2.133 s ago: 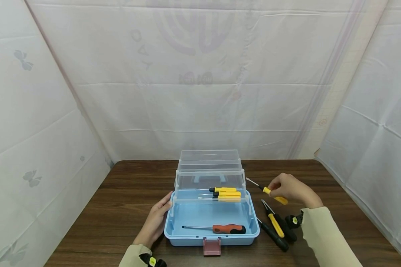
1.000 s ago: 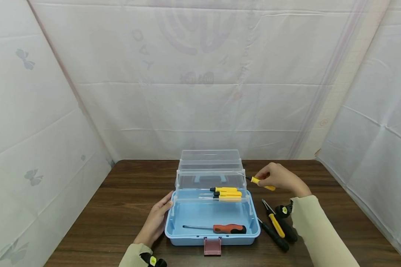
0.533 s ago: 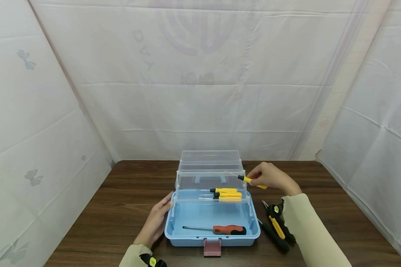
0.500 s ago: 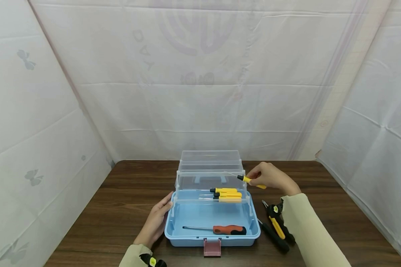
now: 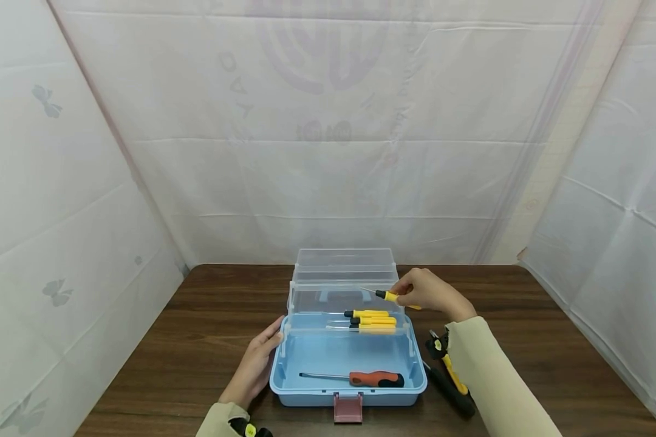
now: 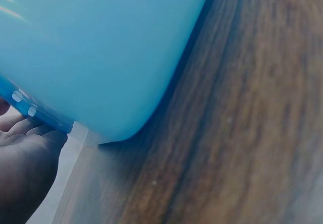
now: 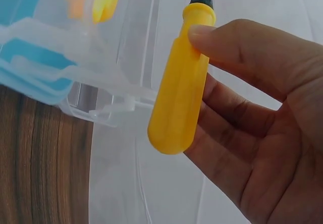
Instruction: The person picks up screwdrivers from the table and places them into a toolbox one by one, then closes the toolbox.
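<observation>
Two fingers [image 7: 237,42] around yellow screwdriver [image 7: 182,77]

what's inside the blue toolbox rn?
Bottom of the blue toolbox: one orange-handled screwdriver. Clear upper tray: three yellow-handled screwdrivers. The front wall hides the floor's nearest strip.

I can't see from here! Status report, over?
Right hand pinches yellow screwdriver over the tray. Left hand rests on the toolbox. Nothing in the way.

White sheeting [image 5: 328,152] behind wooden table [image 5: 197,340]
</observation>
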Available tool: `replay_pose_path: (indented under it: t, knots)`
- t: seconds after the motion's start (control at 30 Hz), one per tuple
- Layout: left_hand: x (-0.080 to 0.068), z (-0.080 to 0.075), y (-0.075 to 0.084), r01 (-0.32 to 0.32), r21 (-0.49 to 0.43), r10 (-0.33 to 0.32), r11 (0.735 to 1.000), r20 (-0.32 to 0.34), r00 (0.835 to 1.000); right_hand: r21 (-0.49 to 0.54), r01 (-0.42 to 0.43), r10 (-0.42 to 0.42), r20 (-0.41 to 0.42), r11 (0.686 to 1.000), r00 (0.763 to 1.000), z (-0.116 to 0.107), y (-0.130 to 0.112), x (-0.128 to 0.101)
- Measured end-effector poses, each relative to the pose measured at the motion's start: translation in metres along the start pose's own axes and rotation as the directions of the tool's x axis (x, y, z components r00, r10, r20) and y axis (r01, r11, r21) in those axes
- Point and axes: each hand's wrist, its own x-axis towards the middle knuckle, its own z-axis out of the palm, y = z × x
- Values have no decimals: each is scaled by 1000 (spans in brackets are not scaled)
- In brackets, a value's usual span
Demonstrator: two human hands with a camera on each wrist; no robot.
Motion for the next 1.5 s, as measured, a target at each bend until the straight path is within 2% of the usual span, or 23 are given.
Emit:
replay_pose_path:
  t: [0.63, 0.83, 1.03, 1.27, 1.5]
  knots:
    - [-2, -2, 2, -7, -6, 7, 1000, -6, 1000, 34, 37, -37, 17, 999, 999, 18, -15, 15]
    - [-2, -2, 1, -6, -6, 6, 1000, -2, 1000, 65, 10, -12, 34, 998, 999, 24, -19, 16]
    - [-2, -2, 2, -12, -9, 12, 1000, 4, 1000, 60, 27, -30, 39, 998, 999, 30, -18, 21]
    - [-3, -2, 2, -13, -1, 13, 1000, 12, 1000, 27, 88, -89, 28, 996, 996, 35, -17, 23]
    - [-3, -1, 3, 0, -9, 0, 1000, -7, 1000, -6, 100, -100, 25, 995, 995, 37, -18, 23]
